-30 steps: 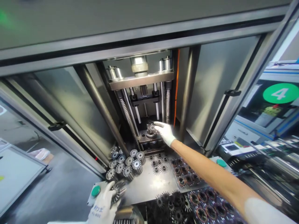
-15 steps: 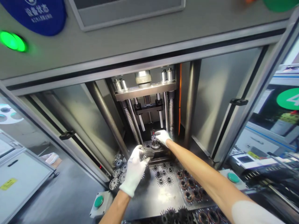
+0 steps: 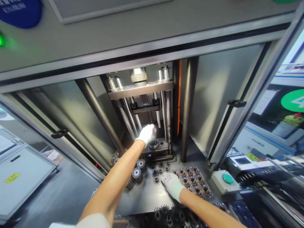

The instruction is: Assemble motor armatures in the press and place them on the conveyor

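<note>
My left hand, in a white glove, is inside the press, closed round a slotted metal core. Most of the core is hidden by the glove; a bit of its toothed edge shows just above the round fixture. Down on the metal plate, my right hand, also gloved, is at the right edge of a group of black star-shaped end pieces. Its fingertips are foreshortened, and I cannot see whether they grip a piece.
Several slotted metal cores stand left of the black pieces. A clear tray of copper-ringed parts lies to the right. More toothed parts are at the front. Guide columns flank the fixture; a green button box sits at right.
My left hand has moved forward from beside the fixture to above it with the slotted metal core. My right hand has left the fixture and come back to the black end pieces. The view has shifted.
</note>
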Demonstrator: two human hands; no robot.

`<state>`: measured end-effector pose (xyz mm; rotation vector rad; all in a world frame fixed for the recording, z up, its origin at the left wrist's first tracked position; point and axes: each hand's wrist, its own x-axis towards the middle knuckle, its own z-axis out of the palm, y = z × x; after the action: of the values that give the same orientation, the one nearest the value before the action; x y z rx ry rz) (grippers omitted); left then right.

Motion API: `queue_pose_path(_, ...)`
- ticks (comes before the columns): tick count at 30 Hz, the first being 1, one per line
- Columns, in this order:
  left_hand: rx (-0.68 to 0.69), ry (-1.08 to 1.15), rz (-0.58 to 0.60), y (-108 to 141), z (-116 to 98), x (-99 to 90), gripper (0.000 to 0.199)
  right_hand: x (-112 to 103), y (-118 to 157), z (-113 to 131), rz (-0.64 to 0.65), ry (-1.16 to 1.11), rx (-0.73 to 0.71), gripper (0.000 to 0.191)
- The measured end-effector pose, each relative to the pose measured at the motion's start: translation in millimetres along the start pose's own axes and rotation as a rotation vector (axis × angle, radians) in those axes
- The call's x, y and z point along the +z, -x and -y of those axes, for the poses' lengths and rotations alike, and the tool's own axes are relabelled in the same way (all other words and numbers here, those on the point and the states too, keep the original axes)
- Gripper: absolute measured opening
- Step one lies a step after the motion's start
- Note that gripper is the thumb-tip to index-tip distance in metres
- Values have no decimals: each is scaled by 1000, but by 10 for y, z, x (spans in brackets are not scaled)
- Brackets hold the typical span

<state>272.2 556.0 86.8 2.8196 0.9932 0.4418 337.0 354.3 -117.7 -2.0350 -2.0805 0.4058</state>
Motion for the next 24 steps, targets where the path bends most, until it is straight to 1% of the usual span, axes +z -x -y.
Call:
queue_pose_path(2,-40,-34,40,-6,31,83,23,-25,-13,-13,2,-21,22,38)
queue_pose_path(4,-59,-54,100,50,52,227,19,-69,52,-43,-3,-39,41,42)
queue_pose_path(6,-82,-71,141,110,39,396,18,-126,184,-86,-22,-74,55,46)
queue_pose_path(8,-105,-89,158,135,-13,526,22,-207,342,-124,-62,-169,74,48)
queue_pose_path(10,-123,-104,173,147,-91,560,27,-321,490,-153,-113,-318,87,49)
queue_pose_path(12,-137,-116,193,228,-154,485,33,-462,619,-190,-151,-461,95,46)
queue_pose_path(13,-144,-123,201,325,-165,414,39,-535,675,-217,-156,-516,88,41)
queue_pose_path(14,-153,-130,209,473,-156,329,45,-605,724,-253,-148,-562,73,36)
queue_pose_path(15,-167,-139,224,677,-129,238,48,-666,761,-297,-132,-600,52,30)
queue_pose_path(16,-187,-150,249,936,-87,148,47,-717,785,-347,-114,-628,26,26)
queue_pose_path(18,-247,-169,341,1591,10,8,38,-783,789,-439,-72,-660,-17,24)
queue_pose_path(19,-286,-177,404,1959,51,-24,35,-801,773,-467,-54,-672,-15,25)
queue_pose_path(20,-325,-181,471,2328,84,-22,33,-812,747,-477,-35,-688,2,26)
queue_pose_path(21,-365,-180,537,2678,108,20,31,-819,713,-466,-22,-710,25,28)
queue_pose_path(23,-427,-168,630,3258,138,212,29,-832,624,-385,-24,-771,68,32)
queue_pose_path(24,-448,-161,655,3468,146,349,32,-840,567,-325,-43,-805,80,36)
